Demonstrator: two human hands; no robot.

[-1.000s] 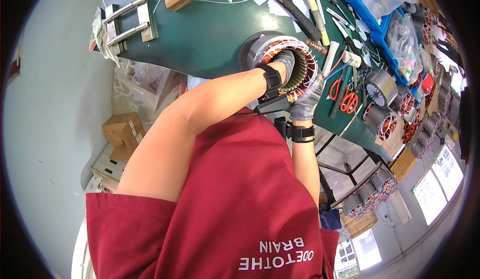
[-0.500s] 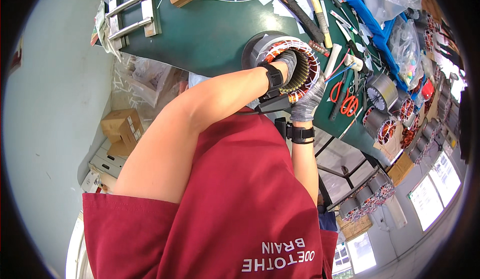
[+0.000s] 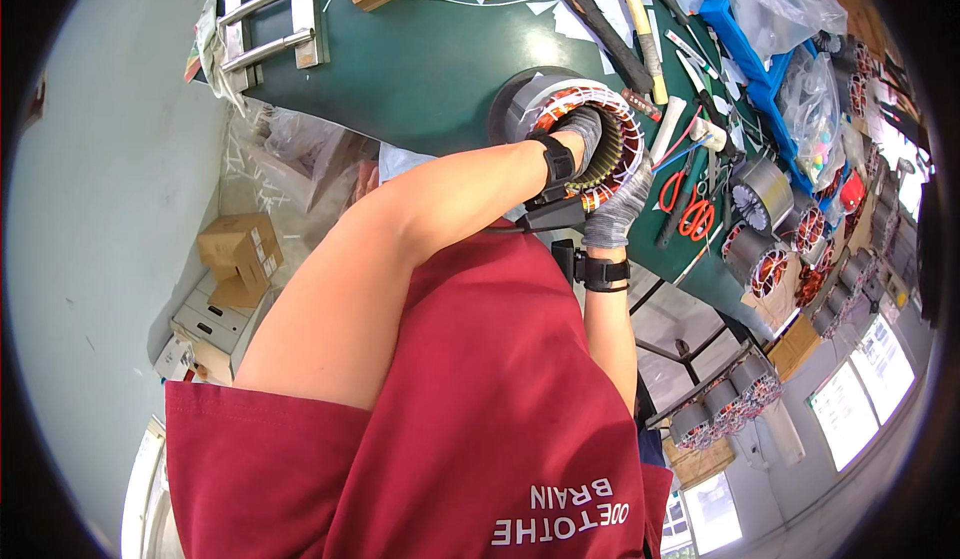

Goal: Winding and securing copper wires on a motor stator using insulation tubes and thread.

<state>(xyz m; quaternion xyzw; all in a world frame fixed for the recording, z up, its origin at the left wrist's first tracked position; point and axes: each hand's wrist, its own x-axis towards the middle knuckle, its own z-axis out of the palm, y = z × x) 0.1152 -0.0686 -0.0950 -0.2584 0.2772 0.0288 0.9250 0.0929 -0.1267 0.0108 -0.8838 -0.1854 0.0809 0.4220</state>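
A motor stator [image 3: 530,101] sits tilted at the near edge of the green bench, its open end facing me. Orange copper windings laced with white cord ring that end. My left hand [image 3: 580,131], in a grey glove, reaches into the bore, and the core hides its fingertips. On the right, my gloved right hand [image 3: 622,204] holds the stator's outer side near the winding rim, its fingers partly hidden. Black straps circle both wrists.
Red-handled scissors [image 3: 697,219], a mallet [image 3: 641,34] and a dark bar [image 3: 590,24] lie nearby on the bench [image 3: 420,79]. A blue bin [image 3: 765,89] and several other stators [image 3: 760,194] stand to the right. Metal rods in a frame [image 3: 268,49] lie at far left.
The view has shifted slightly. My left hand remains in the bore, with its forearm a little further right. The right hand stays against the stator.
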